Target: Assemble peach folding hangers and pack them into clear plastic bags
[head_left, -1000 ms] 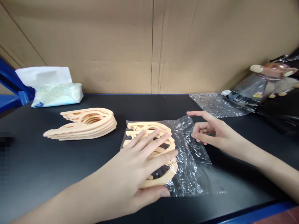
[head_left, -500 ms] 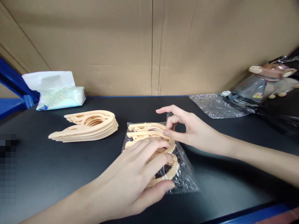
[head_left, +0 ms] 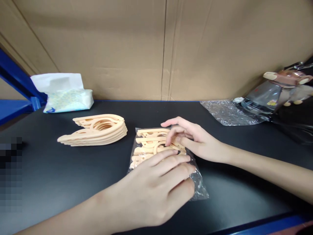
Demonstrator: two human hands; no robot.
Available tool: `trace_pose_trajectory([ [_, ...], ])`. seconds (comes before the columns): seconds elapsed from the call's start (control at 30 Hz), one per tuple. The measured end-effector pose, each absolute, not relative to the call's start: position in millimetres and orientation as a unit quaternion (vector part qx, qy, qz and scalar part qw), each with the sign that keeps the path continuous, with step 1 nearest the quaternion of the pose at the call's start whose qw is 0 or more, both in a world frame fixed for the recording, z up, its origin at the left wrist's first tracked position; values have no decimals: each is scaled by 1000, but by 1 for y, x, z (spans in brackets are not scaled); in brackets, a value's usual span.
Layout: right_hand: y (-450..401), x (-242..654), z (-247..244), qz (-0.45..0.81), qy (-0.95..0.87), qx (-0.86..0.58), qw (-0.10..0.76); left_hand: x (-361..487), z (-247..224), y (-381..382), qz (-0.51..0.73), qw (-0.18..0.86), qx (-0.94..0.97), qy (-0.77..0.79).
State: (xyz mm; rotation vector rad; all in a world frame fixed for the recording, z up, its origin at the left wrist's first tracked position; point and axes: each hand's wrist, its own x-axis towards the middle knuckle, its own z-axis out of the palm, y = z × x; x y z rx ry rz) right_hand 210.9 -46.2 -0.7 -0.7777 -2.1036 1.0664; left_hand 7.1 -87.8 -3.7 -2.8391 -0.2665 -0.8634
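Observation:
Several beige folded plastic hangers (head_left: 146, 141) lie in a clear plastic bag (head_left: 201, 186) flat on the black table. Across the lower part of the bag rests my left hand (head_left: 158, 187), its fingers stretched out and covering the hangers beneath; its thumb is mostly hidden. My right hand (head_left: 193, 138) is over the bag's upper right side, its fingers apart and bent loosely, with the fingertips at or just above the plastic. To the left, a neat stack of the same beige hangers (head_left: 97, 130) lies unbagged.
A tissue pack (head_left: 69, 98) sits at the back left near a blue metal frame (head_left: 17, 107). An empty-looking clear bag (head_left: 222, 112) and a transparent bottle with a brown animal-shaped lid (head_left: 264, 94) are at the back right. Cardboard (head_left: 127, 49) stands behind the black table (head_left: 61, 182).
My left hand has slid right and its thumb has moved in under the fingers. My right hand's thumb and finger have parted, and its fingers have come lower over the bag. The view has shifted slightly.

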Motion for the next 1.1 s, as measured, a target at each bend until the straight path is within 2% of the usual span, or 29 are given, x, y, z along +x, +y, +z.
trace_pose_trajectory([
  [0.07, -48, 213, -2, 324, -823, -294, 362, 5, -5, -86, -295, 78, -948, -95],
  [0.2, -55, 226, 0, 15, -854, -270, 445, 0, -7, -84, -299, 76, -947, -91],
  [0.27, -62, 235, 2, -71, -862, -259, 430, -2, -7, -84, -291, 67, -950, -88],
  [0.33, -69, 242, 1, -100, -876, -262, 393, -3, -7, -84, -281, 54, -955, -82],
  [0.53, -80, 252, -11, -57, -934, -249, 251, 0, -8, -82, -324, 43, -944, -45],
  [0.77, -75, 249, -12, 1, -956, -242, 163, -2, -11, -84, -306, 58, -950, -35],
  [0.93, -63, 245, -10, 106, -938, -300, 136, -5, -9, -89, -270, 86, -959, -16],
  [1.1, -52, 241, -13, 182, -919, -316, 148, -12, -14, -103, -216, 178, -960, -28],
])
